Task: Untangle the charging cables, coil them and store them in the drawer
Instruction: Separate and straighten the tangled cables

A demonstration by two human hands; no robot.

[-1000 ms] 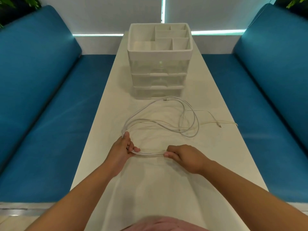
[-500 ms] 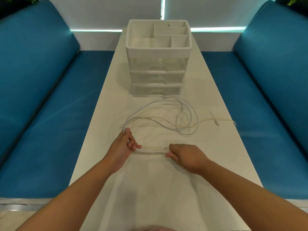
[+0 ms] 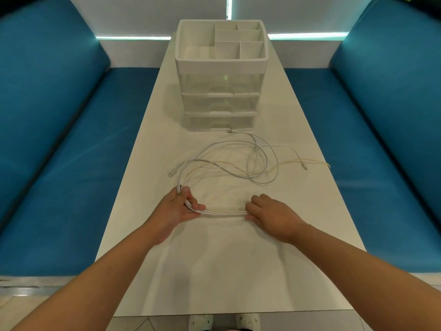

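Cables, thin white and cream charging leads (image 3: 238, 163), sprawl tangled on the long white table (image 3: 148, 151) before the closed clear plastic drawer unit (image 3: 220, 101). Left hand (image 3: 177, 210) pinches several bundled strands; right hand (image 3: 272, 215) grips them nearby. Better to isolate one lead, then feed its free plug (image 3: 170, 174) back through the loops.

White table (image 3: 298, 271) w/ drawer unit (image 3: 220, 75), tangled cables (image 3: 238, 161).

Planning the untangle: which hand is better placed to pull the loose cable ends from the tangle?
Right, probably. The right hand sits nearer the tangled cables; the left hand has its grip on the gathered strands.
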